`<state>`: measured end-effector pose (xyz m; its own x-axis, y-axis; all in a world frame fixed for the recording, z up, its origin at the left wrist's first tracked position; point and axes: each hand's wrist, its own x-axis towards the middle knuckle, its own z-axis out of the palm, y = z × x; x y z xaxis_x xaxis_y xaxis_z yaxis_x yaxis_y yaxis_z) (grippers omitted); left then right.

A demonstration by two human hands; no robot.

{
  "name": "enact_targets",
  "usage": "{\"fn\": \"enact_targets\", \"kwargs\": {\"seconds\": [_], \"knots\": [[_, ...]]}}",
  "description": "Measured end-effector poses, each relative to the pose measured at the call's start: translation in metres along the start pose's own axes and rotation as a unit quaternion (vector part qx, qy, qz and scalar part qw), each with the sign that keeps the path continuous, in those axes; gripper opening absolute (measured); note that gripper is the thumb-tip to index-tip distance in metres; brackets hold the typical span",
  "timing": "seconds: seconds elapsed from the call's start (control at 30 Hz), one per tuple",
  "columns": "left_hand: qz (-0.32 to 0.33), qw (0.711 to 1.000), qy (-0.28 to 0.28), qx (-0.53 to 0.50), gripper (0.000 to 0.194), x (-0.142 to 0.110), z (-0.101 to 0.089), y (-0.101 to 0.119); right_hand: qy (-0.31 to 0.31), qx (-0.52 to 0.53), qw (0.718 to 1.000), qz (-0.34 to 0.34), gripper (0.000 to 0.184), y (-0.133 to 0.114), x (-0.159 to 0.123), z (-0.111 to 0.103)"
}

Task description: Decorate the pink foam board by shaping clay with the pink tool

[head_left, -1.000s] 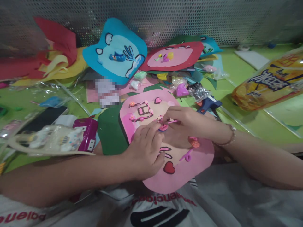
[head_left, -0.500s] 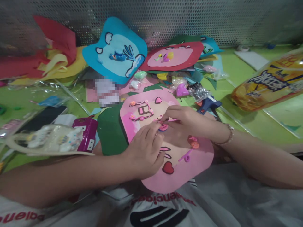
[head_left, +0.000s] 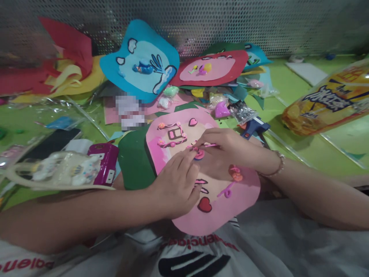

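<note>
A pink paper cutout [head_left: 184,225] with a beige centre rests at my lap and the table's edge. Clay flowers, a small pink heart [head_left: 193,122] and a red heart [head_left: 205,204] decorate it. At its middle sits a small pink and blue clay piece [head_left: 198,154]. My left hand [head_left: 177,181] lies over the cutout, its closed fingers pressed against the clay piece. From the other side, my right hand [head_left: 233,148] pinches at that same piece with bent fingers. The fingertips partly hide it.
Blue [head_left: 138,84] and red [head_left: 213,79] paper cutouts stand behind, among bagged clay [head_left: 221,109]. A dark blue glue gun [head_left: 255,127] lies beyond my right hand, and a yellow snack bag [head_left: 325,100] at right. At left are a phone [head_left: 54,140] and a purple case [head_left: 105,163].
My fingertips have shifted slightly over the clay piece. The cutout and the things around it stay in place.
</note>
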<state>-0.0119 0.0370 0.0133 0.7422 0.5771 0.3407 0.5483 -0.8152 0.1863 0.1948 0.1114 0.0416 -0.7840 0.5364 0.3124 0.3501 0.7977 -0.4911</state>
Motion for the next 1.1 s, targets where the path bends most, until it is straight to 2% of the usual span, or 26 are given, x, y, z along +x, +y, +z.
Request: {"fn": "enact_targets", "kwargs": {"seconds": [0.43, 0.6, 1.1], "knots": [[0.007, 1.000, 0.004, 0.004, 0.031, -0.0003, -0.0003, 0.0010, 0.014, -0.002, 1.000, -0.009, 0.012, -0.0012, 0.0026, 0.0009], [0.004, 1.000, 0.005, -0.001, 0.031, 0.0005, -0.0024, 0.0007, -0.009, -0.022, 0.999, 0.021, 0.015, -0.0056, 0.0009, -0.0048], [0.008, 1.000, 0.007, -0.005, 0.031, 0.0005, -0.0028, 0.0001, -0.041, -0.044, 0.998, 0.027, 0.022, -0.0083, 0.0012, -0.0055]]}}
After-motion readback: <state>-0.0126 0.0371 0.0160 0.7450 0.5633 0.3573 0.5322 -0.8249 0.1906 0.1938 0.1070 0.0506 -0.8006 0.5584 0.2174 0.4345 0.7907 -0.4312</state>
